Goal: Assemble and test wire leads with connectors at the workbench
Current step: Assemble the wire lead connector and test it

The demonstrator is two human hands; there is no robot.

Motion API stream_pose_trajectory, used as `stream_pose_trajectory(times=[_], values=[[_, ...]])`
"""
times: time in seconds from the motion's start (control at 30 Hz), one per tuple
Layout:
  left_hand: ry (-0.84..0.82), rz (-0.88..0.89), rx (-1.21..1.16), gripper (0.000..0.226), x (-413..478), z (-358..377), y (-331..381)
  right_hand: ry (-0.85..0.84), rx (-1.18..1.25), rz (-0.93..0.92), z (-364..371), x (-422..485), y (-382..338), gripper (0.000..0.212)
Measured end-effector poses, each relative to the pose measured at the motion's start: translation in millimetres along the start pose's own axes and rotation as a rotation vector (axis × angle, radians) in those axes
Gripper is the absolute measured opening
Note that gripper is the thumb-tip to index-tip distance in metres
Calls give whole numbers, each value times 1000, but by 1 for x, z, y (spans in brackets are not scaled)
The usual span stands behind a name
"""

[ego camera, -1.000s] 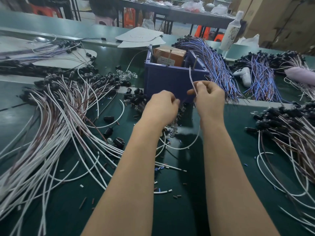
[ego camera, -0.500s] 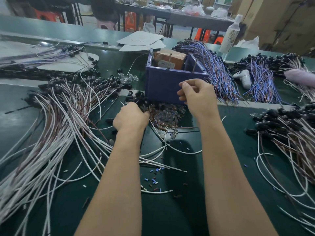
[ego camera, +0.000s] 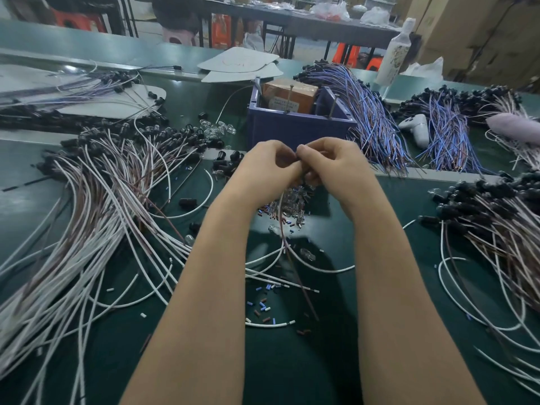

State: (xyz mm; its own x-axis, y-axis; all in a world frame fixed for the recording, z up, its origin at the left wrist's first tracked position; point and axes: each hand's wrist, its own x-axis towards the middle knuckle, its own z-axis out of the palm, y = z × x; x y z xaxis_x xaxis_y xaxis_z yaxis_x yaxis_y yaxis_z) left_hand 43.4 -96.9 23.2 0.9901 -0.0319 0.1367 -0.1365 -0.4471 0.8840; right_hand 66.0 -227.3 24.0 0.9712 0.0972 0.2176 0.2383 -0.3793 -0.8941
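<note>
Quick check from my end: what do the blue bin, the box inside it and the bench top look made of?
The blue bin looks like moulded plastic, matte, with a thick rim. The box inside looks like brown cardboard, dull, with a paper label. The bench top seems a dark green rubber or vinyl mat, faintly sheened; which, I cannot tell.

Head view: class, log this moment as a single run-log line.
left hand: pinches wire lead top end | right hand: pinches same end | lead: trails down to bench | place: in front of blue bin
</note>
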Motion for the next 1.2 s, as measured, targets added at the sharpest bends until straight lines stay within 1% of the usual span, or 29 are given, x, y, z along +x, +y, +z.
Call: stream_pose_trajectory(times=[0.07, 0.17, 0.2, 0.23, 0.27, 0.33, 0.4, 0.47, 0.5, 0.53, 0.6, 0.67, 0.73, 0.83, 0.97, 1.07, 1.13, 1.2], values=[[-56, 35, -83, 12, -3, -1, 1, 18, 99, 41, -2, 1, 3, 15], [-122, 79, -132, 7, -5, -5, 3, 172, 366, 149, -15, 3, 11, 22], [-106, 81, -150, 6, -5, -8, 4, 210, 381, 180, -19, 3, 14, 23], [-67, 72, -161, 5, -5, -10, 3, 219, 306, 204, -21, 2, 18, 23], [-27, 57, -164, 5, -5, -12, 4, 191, 170, 223, -20, 0, 20, 22], [14, 32, -110, 8, -4, -12, 4, 42, -102, 268, -14, -2, 22, 17], [13, 20, -9, 10, -4, -11, 3, -141, -255, 332, -7, -4, 20, 14], [6, 13, 42, 8, -5, -12, 1, -258, -395, 380, -10, -7, 16, 10], [3, 9, 42, 7, -5, -13, 1, -300, -469, 393, -15, -9, 14, 15], [1, 6, 31, 8, -4, -13, 0, -354, -528, 409, -20, -10, 12, 23], [10, 1, 15, 13, -4, -11, -1, -529, -611, 453, -24, -14, 6, 32], [24, -3, 4, 19, -2, -8, -1, -679, -672, 487, -17, -18, 4, 33], [26, -9, -13, 24, -1, -6, -2, -744, -701, 493, -5, -21, 3, 31], [12, 3, -25, 27, -1, -6, -3, -771, -694, 505, 3, -20, 1, 26], [13, 32, -31, 31, -2, -7, -5, -777, -633, 518, 1, -22, -2, 31], [13, 41, -24, 29, -2, -7, -6, -810, -671, 501, 6, -25, -2, 23], [12, 43, -16, 27, -3, -7, -6, -768, -646, 453, 5, -25, -2, 15], [2, 47, -6, 26, -3, -8, -7, -616, -558, 371, -3, -21, -2, 8]])
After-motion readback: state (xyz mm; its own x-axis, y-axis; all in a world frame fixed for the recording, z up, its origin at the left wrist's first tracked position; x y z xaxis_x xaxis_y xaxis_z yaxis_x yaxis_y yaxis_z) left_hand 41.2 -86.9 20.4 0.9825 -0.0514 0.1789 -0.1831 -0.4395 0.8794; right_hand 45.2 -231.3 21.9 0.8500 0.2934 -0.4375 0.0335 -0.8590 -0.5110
